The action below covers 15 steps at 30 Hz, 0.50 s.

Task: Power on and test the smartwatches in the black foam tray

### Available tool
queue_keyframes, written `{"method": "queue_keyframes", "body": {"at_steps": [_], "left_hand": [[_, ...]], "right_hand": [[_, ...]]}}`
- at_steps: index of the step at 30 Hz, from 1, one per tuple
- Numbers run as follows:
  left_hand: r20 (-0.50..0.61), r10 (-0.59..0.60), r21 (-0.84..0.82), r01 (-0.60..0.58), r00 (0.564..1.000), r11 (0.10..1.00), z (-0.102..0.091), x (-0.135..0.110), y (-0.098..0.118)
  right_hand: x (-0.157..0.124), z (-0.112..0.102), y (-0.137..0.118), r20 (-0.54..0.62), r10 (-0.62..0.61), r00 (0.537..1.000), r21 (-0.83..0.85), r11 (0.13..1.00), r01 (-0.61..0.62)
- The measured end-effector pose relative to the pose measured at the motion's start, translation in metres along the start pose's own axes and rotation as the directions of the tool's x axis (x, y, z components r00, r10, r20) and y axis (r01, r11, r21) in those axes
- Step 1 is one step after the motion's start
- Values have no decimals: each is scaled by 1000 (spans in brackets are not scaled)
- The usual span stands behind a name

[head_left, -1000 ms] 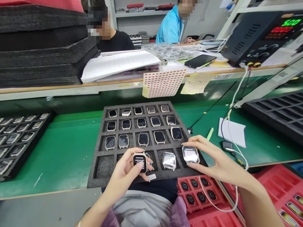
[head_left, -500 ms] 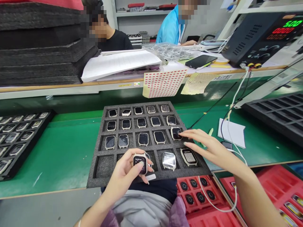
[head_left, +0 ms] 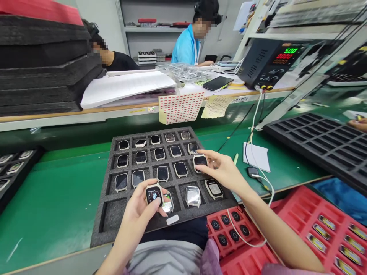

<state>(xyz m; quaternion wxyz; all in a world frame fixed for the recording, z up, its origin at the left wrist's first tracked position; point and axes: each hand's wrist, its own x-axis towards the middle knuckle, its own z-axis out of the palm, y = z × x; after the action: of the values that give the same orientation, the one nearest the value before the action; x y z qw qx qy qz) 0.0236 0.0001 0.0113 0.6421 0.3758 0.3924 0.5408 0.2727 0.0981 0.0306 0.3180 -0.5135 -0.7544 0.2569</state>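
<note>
My left hand (head_left: 140, 208) is closed around a smartwatch (head_left: 153, 194) with a lit screen, thumb on its face, above the front of a dark foam tray (head_left: 113, 215). My right hand (head_left: 223, 168) grips another smartwatch (head_left: 200, 163), dark-screened, between thumb and fingers at the tray's right side. Several pale-framed watch bodies without straps lie in the tray's compartments. In the front row are a watch with a bright green and white screen (head_left: 168, 203), partly behind my left fingers, a shiny-faced watch (head_left: 193, 195) and one showing text (head_left: 214, 188).
Another watch tray (head_left: 21, 183) lies at the left and a black slotted tray (head_left: 312, 133) at the right. A power supply (head_left: 272, 65) stands on the shelf. Cables cross beside white paper (head_left: 256, 156). Red trays (head_left: 298, 206) sit low right. Two people work opposite.
My right hand has closed on the watch it was touching and raised it slightly. The watch in my left hand now shows a colourful dial. The view has swung right.
</note>
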Motion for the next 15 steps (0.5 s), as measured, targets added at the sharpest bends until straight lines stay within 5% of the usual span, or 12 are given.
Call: {"method": "queue_keyframes", "body": {"at_steps": [2, 5, 10, 15], "left_hand": [[-14, 11, 6, -11, 1000, 1000, 2, 3, 2], [-5, 10, 39, -10, 1000, 999, 7, 8, 0], [-37, -47, 118, 51, 998, 992, 7, 7, -8], [-83, -39, 203, 55, 996, 978, 3, 2, -9]], "right_hand": [[-4, 0, -12, -2, -14, 1000, 384, 923, 14], [-9, 8, -30, 79, -52, 996, 747, 664, -25], [-10, 20, -38, 390, -124, 912, 811, 516, -277], [-9, 22, -32, 426, -134, 895, 855, 383, -350]]}}
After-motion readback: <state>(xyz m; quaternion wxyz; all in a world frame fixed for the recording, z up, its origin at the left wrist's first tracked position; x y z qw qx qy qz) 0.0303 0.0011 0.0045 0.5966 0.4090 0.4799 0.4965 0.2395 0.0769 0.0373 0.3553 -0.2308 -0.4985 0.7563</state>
